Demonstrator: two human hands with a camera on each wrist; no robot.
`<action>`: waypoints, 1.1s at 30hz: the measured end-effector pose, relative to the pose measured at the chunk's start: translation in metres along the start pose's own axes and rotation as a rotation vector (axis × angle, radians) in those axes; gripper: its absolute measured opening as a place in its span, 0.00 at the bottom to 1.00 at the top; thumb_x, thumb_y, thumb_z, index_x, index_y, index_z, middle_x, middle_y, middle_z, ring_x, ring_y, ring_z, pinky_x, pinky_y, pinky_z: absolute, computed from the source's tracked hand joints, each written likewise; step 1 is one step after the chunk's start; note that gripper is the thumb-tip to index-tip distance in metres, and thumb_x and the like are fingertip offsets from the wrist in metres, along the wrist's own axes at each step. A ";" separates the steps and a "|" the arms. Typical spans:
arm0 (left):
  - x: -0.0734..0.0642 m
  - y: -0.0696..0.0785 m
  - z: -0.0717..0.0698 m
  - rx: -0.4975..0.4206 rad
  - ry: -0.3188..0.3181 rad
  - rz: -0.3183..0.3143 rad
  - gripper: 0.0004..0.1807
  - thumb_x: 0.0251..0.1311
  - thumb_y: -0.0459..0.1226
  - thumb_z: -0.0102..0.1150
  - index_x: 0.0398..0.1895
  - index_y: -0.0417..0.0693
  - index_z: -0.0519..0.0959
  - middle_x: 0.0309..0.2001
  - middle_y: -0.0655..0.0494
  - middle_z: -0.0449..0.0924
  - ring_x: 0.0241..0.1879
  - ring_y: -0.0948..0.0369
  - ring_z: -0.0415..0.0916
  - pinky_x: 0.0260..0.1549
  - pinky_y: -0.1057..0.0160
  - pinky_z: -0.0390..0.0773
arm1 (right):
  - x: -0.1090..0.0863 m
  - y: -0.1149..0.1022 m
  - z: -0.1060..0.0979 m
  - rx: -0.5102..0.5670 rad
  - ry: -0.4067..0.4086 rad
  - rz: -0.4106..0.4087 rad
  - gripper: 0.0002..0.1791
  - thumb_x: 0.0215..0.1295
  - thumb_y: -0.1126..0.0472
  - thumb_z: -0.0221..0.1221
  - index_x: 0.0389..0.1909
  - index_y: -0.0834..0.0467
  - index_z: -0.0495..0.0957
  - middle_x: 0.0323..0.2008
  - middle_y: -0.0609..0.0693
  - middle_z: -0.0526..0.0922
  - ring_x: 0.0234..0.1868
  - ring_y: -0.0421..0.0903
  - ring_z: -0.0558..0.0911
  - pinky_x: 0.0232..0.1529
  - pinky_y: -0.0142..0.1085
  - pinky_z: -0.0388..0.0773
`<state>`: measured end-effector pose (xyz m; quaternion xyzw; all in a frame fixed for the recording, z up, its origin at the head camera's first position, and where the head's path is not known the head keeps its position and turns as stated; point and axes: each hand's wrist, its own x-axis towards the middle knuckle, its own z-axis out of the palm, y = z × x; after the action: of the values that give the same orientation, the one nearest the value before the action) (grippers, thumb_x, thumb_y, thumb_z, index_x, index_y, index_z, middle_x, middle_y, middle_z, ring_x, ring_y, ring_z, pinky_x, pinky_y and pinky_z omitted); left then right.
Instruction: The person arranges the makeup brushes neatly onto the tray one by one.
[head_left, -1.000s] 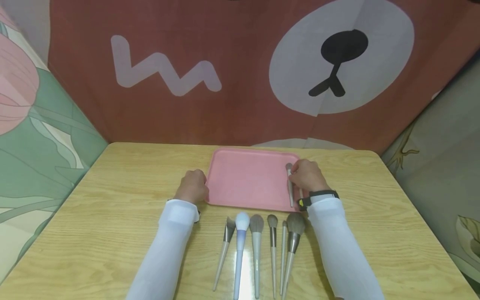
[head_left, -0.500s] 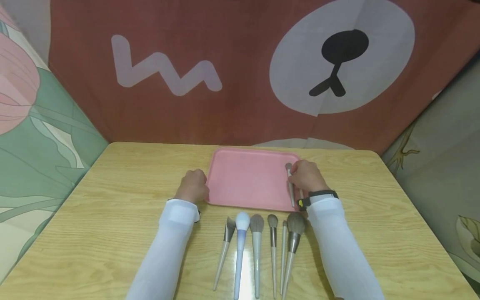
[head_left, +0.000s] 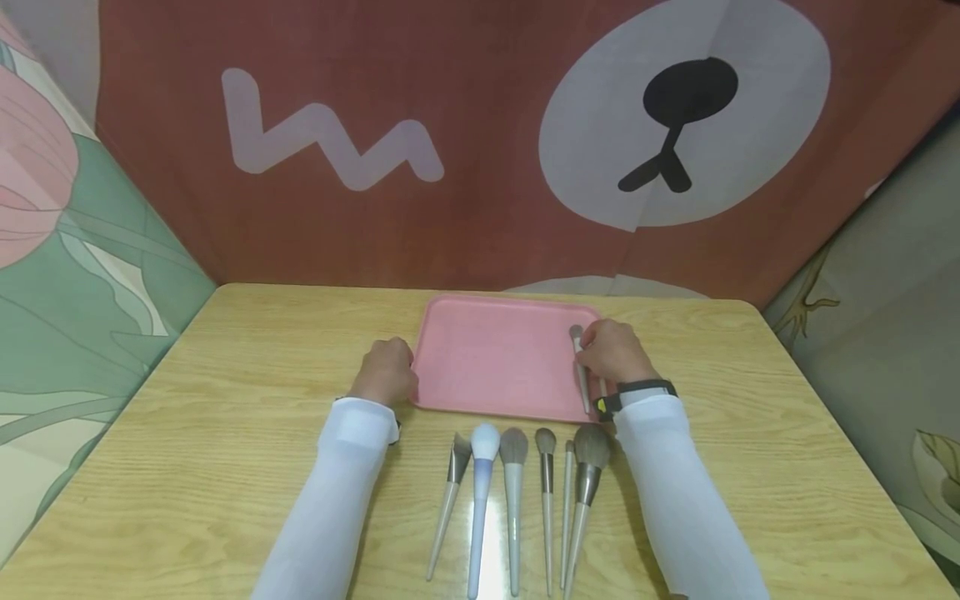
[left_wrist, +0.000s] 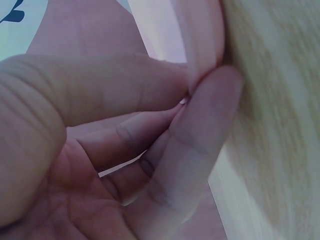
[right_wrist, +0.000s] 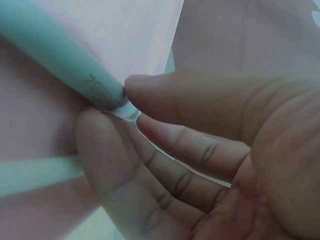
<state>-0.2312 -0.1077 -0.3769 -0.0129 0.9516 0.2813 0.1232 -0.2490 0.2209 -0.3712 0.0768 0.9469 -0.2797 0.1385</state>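
Observation:
A pink tray (head_left: 495, 354) lies toward the far edge of the table. My left hand (head_left: 384, 372) pinches its left rim between thumb and forefinger, with the rim (left_wrist: 205, 40) running up from the fingertips in the left wrist view. Over the right side of the tray, my right hand (head_left: 617, 352) pinches a slim makeup brush (head_left: 581, 379) at the upper end of its handle, bristles pointing away. Close up, lettering shows on its pale green handle (right_wrist: 65, 55). A second pale handle (right_wrist: 40, 175) lies beside it on the tray, partly covered by the hand.
In front of the tray several makeup brushes lie in a row, bristles away from me: an angled one (head_left: 448, 508), a white-tipped blue one (head_left: 480, 508), and a large fluffy one (head_left: 588, 475) at the right. A patterned cloth (head_left: 337, 233) hangs behind the table.
The brush in my right hand has tilted slightly, its handle end shifting a little to the right. Both hands and the tray stay almost in place.

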 end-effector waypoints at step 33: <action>-0.001 -0.003 0.003 0.007 0.030 0.045 0.04 0.52 0.24 0.65 0.29 0.37 0.79 0.33 0.40 0.83 0.28 0.50 0.77 0.25 0.61 0.78 | -0.102 -0.004 -0.025 -0.132 0.217 -0.238 0.22 0.69 0.57 0.65 0.57 0.68 0.79 0.40 0.63 0.89 0.34 0.52 0.86 0.33 0.42 0.82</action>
<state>-0.2288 -0.1083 -0.3808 0.0047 0.9544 0.2803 0.1023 -0.1588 0.2238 -0.3182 -0.0156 0.9750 -0.2215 0.0063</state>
